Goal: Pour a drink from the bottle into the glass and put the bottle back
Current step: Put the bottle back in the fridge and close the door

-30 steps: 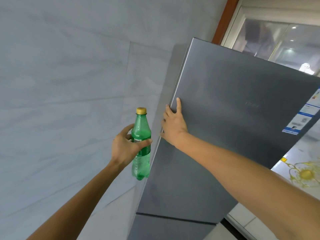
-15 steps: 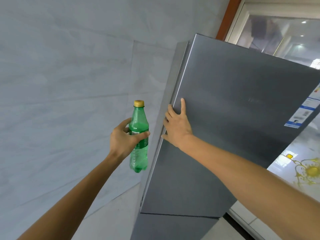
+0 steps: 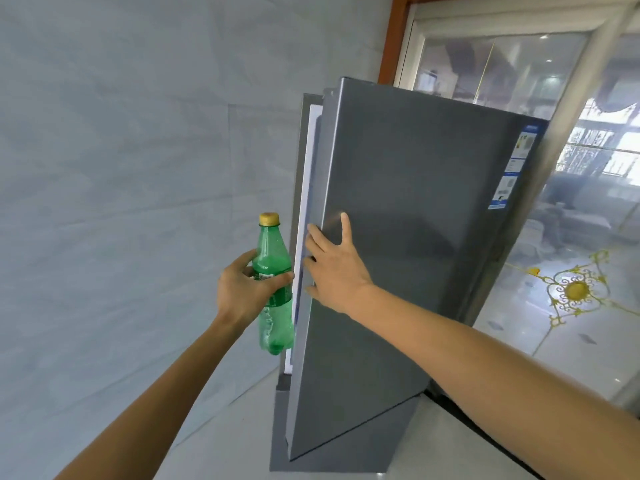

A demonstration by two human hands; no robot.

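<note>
Grey marble-look wall tiles back a tall grey fridge [image 3: 415, 237] whose upper door [image 3: 398, 209] stands slightly ajar. Swinging it wider before lifting the bottle [image 3: 273, 282] inward would likely avoid a knock. Right hand [image 3: 332, 268] hooks its fingers round the door edge; left hand [image 3: 242, 292] grips the capped green bottle upright, just beside the gap.

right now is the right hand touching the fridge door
Touching. The head view shows the right hand on the fridge door, fingers hooked round its open edge.
</note>
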